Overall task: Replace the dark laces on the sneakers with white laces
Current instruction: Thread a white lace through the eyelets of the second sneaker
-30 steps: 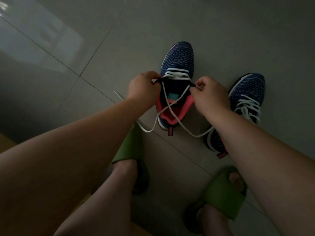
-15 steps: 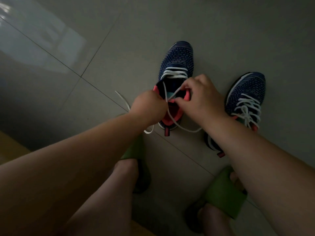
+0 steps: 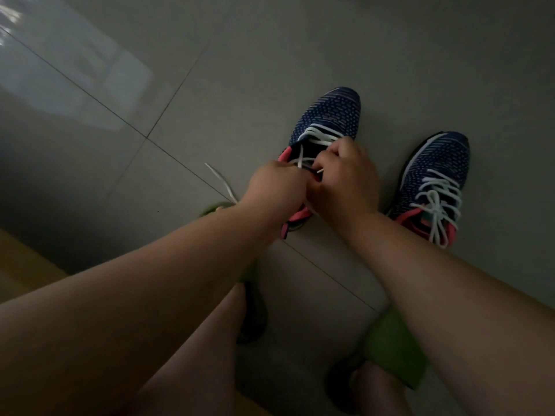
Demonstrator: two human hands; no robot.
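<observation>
Pinching white lace [image 3: 303,159] over sneaker [image 3: 326,115]: left hand [image 3: 277,187], right hand [image 3: 345,178], fingers curled.

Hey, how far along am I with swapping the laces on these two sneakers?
Done: the right sneaker looks fully laced in white, its lace ends lying loose over the collar. In hand: on the left sneaker white lace crosses only the front eyelets; your left hand and right hand both pinch the white lace at the tongue. Left: threading the upper eyelets; a loose end trails on the floor.
</observation>
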